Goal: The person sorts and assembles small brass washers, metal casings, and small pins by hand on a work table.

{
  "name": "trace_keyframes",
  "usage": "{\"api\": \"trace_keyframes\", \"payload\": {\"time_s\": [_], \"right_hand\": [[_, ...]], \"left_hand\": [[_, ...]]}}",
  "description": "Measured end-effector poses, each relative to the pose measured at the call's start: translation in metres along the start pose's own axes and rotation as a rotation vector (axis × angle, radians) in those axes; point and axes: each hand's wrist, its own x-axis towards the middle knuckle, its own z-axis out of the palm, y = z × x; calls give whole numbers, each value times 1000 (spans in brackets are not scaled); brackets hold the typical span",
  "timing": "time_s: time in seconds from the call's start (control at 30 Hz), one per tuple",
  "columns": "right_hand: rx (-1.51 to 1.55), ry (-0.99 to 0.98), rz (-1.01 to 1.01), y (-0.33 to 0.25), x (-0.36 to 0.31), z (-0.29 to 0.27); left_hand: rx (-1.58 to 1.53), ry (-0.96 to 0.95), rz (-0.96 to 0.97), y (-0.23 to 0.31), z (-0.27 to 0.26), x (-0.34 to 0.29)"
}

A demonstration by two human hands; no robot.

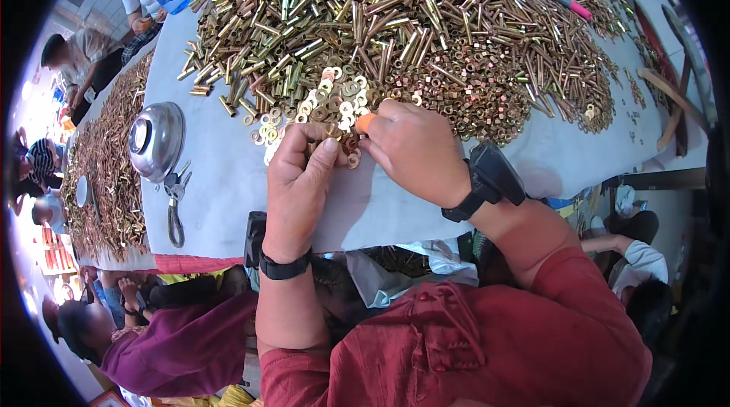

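Shiny gold washers [320, 114] were strewn left of nut pile [487, 91]: flat rings, faces mostly turned up, round so no long axis tbh. One was pinched by left hand [298, 171], also left of pile; right hand's [418, 147] grip couldn't be told.

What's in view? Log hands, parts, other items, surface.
left hand: fingers at near edge of the loose washers; exact grip unclear
right hand: beside left, orange finger cover; grip unclear
parts: washers; small nuts, right of the washers; metal tubes, big heap beyond
other items: upturned metal bowl, keys, left of hands
surface: pale cloth
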Motion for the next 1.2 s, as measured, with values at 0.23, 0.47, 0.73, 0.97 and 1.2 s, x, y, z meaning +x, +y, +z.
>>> {"api": "trace_keyframes", "payload": {"time_s": [0.23,0.47,0.73,0.97,1.2], "right_hand": [[561,-67,199,8,6,-15],[1278,-185,380,7,3,-15],[1113,-130,315,12,-5,-15],[789,-25,-130,22,2,-23],[686,-114,-149,22,-2,-33]], "left_hand": [[228,-3,14,-4,2,-1],[283,-51,66,-13,1,0],[334,-104,34,-3,7,-1],[390,-134,49,-2,7,-3],[384,-174,39,-4,8,-5]]}}
